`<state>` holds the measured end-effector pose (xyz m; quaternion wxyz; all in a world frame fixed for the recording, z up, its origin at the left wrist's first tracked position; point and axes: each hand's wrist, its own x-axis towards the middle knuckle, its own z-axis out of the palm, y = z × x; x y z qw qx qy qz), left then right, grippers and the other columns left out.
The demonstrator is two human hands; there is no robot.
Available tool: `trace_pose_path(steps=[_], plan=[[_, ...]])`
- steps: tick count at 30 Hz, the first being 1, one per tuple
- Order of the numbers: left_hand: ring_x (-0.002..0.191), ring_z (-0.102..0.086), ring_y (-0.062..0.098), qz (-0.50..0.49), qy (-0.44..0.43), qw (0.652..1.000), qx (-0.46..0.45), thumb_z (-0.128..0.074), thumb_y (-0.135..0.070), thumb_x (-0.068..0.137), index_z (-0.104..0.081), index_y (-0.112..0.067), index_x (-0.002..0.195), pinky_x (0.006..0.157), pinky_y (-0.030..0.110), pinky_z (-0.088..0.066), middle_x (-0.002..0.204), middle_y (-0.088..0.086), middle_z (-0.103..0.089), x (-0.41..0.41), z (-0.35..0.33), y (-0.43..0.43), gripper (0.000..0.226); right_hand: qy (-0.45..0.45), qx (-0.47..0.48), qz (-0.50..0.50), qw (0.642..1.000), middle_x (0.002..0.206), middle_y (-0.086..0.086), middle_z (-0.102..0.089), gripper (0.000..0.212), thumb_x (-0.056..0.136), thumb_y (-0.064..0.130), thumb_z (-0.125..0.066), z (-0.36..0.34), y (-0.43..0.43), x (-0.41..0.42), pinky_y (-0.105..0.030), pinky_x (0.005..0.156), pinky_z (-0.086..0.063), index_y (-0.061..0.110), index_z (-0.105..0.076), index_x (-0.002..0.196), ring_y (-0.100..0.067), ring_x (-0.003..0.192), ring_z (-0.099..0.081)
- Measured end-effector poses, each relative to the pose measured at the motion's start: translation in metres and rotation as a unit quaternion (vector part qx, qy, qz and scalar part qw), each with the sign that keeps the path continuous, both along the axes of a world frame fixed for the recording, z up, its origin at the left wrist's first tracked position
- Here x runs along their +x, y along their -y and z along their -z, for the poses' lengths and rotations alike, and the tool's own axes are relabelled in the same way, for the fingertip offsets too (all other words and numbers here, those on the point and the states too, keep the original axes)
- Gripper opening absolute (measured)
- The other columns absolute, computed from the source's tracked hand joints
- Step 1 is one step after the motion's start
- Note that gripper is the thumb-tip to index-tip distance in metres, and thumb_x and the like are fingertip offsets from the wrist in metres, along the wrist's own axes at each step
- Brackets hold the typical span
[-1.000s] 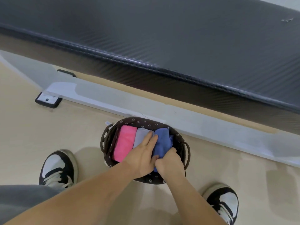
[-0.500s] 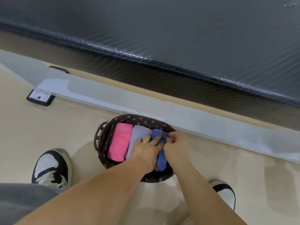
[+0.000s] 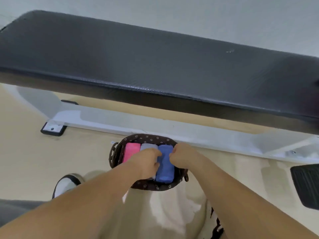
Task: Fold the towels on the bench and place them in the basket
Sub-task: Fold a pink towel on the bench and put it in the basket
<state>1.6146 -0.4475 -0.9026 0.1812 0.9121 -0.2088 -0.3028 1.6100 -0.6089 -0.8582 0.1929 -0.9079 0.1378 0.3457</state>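
Observation:
A dark brown basket [image 3: 148, 138] with small flower prints stands on the floor in front of the bench [image 3: 155, 66]. Three folded towels lie side by side in it: pink [image 3: 131, 150] at the left, grey [image 3: 147, 146] in the middle, blue [image 3: 165, 166] at the right. My left hand [image 3: 146, 161] lies over the grey towel, its curled fingertips against the blue towel's left edge. My right hand [image 3: 183, 156] is curled at the blue towel's upper right edge. The bench's black padded top carries no towel.
The bench's white frame bar [image 3: 120, 121] runs along the floor just behind the basket, ending in a black foot pad [image 3: 52, 129] at the left. A dark ribbed object [image 3: 307, 183] lies at the right. My shoes [image 3: 66, 183] stand on either side of the basket.
The view has tilted up, so the whole bench top now shows. My hands have drawn apart to the blue towel's two sides, and more of that towel is uncovered.

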Motion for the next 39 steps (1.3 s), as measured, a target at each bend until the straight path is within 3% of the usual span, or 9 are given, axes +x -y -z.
trace_pose_path(steps=[4, 7, 10, 16, 24, 29, 32, 35, 39], plan=[[0.088, -0.061, 0.025, -0.013, 0.028, 0.998, -0.062, -0.05, -0.016, 0.098, -0.066, -0.019, 0.111, 0.069, 0.029, -0.044, 0.094, 0.001, -0.066, -0.005, -0.067, -0.004, 0.021, 0.01, -0.032, -0.062, 0.998, 0.082, -0.007, -0.058, 0.019, 0.095, 0.022, -0.059, -0.082, -0.016, 0.006, -0.031, 0.066, -0.045, 0.011, -0.055, 0.079, -0.025, 0.076, -0.056], [0.076, -0.06, 0.023, 0.003, 0.071, 0.993, -0.092, -0.053, -0.018, 0.098, -0.064, -0.015, 0.095, 0.063, 0.029, -0.047, 0.081, 0.001, -0.067, -0.009, -0.122, -0.001, 0.012, 0.062, -0.044, -0.103, 0.992, 0.098, -0.008, -0.07, 0.017, 0.095, 0.026, -0.058, -0.143, -0.017, 0.0, -0.033, 0.072, -0.05, 0.012, -0.068, 0.097, -0.024, 0.081, -0.06], [0.061, -0.052, 0.003, 0.013, 0.111, 0.986, -0.124, -0.054, -0.022, 0.101, -0.07, -0.021, 0.11, 0.053, 0.009, -0.033, 0.069, -0.016, -0.053, -0.014, -0.18, 0.013, 0.019, 0.079, -0.053, -0.119, 0.988, 0.098, -0.006, -0.07, 0.029, 0.099, 0.033, -0.053, -0.209, 0.004, -0.017, -0.033, 0.07, -0.052, 0.013, -0.069, 0.111, -0.023, 0.077, -0.063], [0.081, -0.07, 0.016, 0.02, 0.124, 0.96, -0.25, -0.057, -0.021, 0.098, -0.064, -0.03, 0.127, 0.079, 0.037, -0.06, 0.088, -0.006, -0.074, -0.028, -0.273, 0.062, 0.031, 0.311, 0.088, 0.055, 0.945, 0.089, -0.008, -0.077, 0.03, 0.098, 0.04, -0.055, -0.282, 0.071, -0.055, -0.047, 0.084, -0.061, 0.019, -0.074, 0.088, -0.026, 0.086, -0.074], [0.091, -0.072, 0.004, 0.017, 0.096, 0.951, -0.294, -0.06, -0.026, 0.099, -0.058, -0.029, 0.136, 0.084, 0.027, -0.06, 0.1, -0.015, -0.074, -0.033, -0.304, 0.15, 0.037, 0.479, 0.108, 0.197, 0.848, 0.084, 0.009, -0.07, 0.017, 0.1, 0.028, -0.058, -0.297, 0.147, -0.072, -0.025, 0.068, -0.05, 0.019, -0.072, 0.103, -0.008, 0.081, -0.066], [0.086, -0.073, 0.021, 0.019, 0.078, 0.948, -0.307, -0.058, -0.019, 0.096, -0.073, -0.015, 0.096, 0.084, 0.046, -0.062, 0.086, 0.005, -0.076, -0.021, -0.337, 0.224, 0.015, 0.537, 0.051, 0.186, 0.821, 0.097, 0.008, -0.074, 0.019, 0.099, 0.03, -0.058, -0.33, 0.179, -0.081, -0.031, 0.081, -0.056, 0.021, -0.074, 0.104, -0.009, 0.09, -0.067], [0.091, -0.071, 0.026, 0.014, 0.083, 0.934, -0.348, -0.057, -0.014, 0.098, -0.068, -0.008, 0.114, 0.087, 0.045, -0.062, 0.103, 0.016, -0.074, -0.015, -0.354, 0.275, 0.021, 0.601, -0.133, 0.222, 0.756, 0.106, 0.005, -0.073, 0.028, 0.097, 0.037, -0.052, -0.343, 0.198, -0.087, -0.048, 0.116, -0.037, 0.025, -0.074, 0.109, -0.019, 0.111, -0.061], [0.1, -0.065, 0.012, -0.004, 0.036, 0.909, -0.416, -0.063, -0.022, 0.099, -0.048, -0.017, 0.147, 0.065, 0.017, -0.06, 0.142, 0.0, -0.056, -0.009, -0.373, 0.32, 0.051, 0.578, -0.268, 0.287, 0.715, 0.129, -0.005, -0.065, 0.038, 0.093, 0.042, -0.051, -0.349, 0.224, -0.096, -0.053, 0.125, 0.002, 0.022, -0.069, 0.12, -0.029, 0.139, -0.044], [0.091, -0.065, 0.006, -0.044, -0.06, 0.897, -0.435, -0.071, -0.025, 0.096, -0.034, -0.021, 0.156, 0.064, 0.023, -0.06, 0.13, -0.005, -0.057, 0.001, -0.392, 0.366, 0.072, 0.546, -0.272, 0.304, 0.732, 0.139, -0.011, -0.061, 0.043, 0.096, 0.04, -0.053, -0.34, 0.257, -0.1, -0.047, 0.125, -0.008, 0.012, -0.064, 0.127, -0.03, 0.144, -0.04]])
